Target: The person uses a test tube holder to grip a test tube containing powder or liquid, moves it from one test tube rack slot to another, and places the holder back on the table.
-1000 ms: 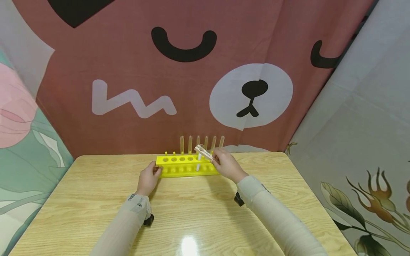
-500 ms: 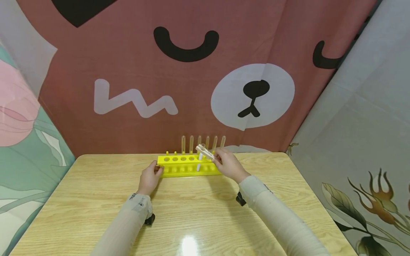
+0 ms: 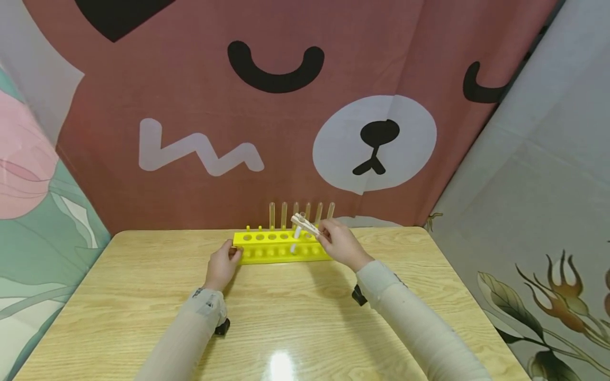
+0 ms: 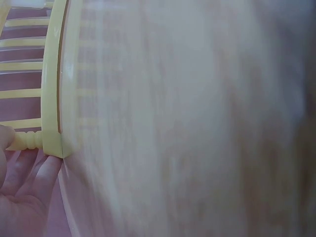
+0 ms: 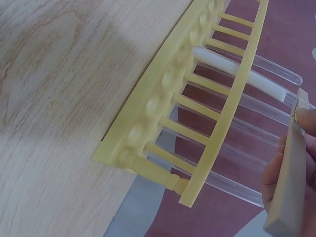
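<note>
A yellow test tube rack stands near the table's back edge. My left hand holds its left end; in the left wrist view, fingers touch the end post and base. With my right hand I grip a wooden test tube clamp, its jaws round the upper end of a test tube with white contents. That tube passes, slightly tilted, through a hole in the rack's top plate, its lower end close to the base. Part of the rack's right end is hidden behind my right hand in the head view.
Several clear test tubes stand upside down on pegs along the rack's back. Behind the wooden table hangs a pink bear-print curtain. Patterned cloth hangs at the right side.
The white-filled tube's lower end has risen slightly and the tube leans a little more. Both hands keep their hold, and the rack stays in place.
</note>
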Demonstrator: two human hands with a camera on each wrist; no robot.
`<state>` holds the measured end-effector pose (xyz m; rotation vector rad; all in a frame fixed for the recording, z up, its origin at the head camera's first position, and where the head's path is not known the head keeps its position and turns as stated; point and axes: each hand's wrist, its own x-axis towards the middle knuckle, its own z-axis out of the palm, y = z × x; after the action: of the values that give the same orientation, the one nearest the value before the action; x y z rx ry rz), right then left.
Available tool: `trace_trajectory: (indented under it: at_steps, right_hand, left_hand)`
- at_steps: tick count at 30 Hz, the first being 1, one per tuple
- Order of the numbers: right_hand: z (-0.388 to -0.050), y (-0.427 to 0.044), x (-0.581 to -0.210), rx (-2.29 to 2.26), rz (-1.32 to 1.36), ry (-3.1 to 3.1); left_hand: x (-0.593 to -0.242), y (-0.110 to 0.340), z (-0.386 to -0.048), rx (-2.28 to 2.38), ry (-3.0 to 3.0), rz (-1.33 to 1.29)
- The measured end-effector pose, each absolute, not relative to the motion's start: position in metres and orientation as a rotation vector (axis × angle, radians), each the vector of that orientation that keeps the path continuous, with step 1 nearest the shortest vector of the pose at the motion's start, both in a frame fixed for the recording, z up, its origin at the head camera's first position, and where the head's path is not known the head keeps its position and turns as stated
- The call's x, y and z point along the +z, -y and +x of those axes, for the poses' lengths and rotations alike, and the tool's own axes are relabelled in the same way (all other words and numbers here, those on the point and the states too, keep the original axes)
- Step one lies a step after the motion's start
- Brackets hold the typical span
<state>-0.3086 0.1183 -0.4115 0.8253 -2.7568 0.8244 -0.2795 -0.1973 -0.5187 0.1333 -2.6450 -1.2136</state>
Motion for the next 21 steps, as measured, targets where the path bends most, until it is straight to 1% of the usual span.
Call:
trace_trajectory:
  at_steps: [21]
  right_hand:
    - [-0.307,-0.124,-0.398,0.847,0.862,2.687]
  left_hand:
    - [-0.519,0.197,-0.28,-1.201,2.643,0.129]
